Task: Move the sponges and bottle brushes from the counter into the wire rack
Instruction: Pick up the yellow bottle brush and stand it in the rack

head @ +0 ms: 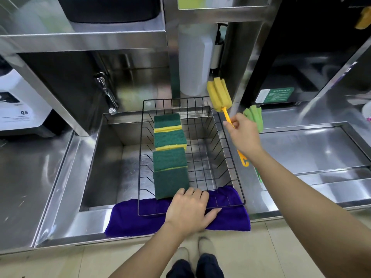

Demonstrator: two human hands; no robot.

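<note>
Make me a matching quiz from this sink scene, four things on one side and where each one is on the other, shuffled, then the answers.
1. scrub sponges
2. yellow bottle brush
3. green bottle brush
4. purple cloth

A. on the counter, behind the right hand
B. lined up inside the wire rack
C. under the rack's near edge
D. held up by its handle

Pairs: 1-B, 2-D, 3-A, 4-C

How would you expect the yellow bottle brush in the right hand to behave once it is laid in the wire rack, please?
The yellow bottle brush has a foam head, so probably light and squashy. Its thin handle in the right hand looks stiff. In the wire rack, the handle might slip between wires.
</note>
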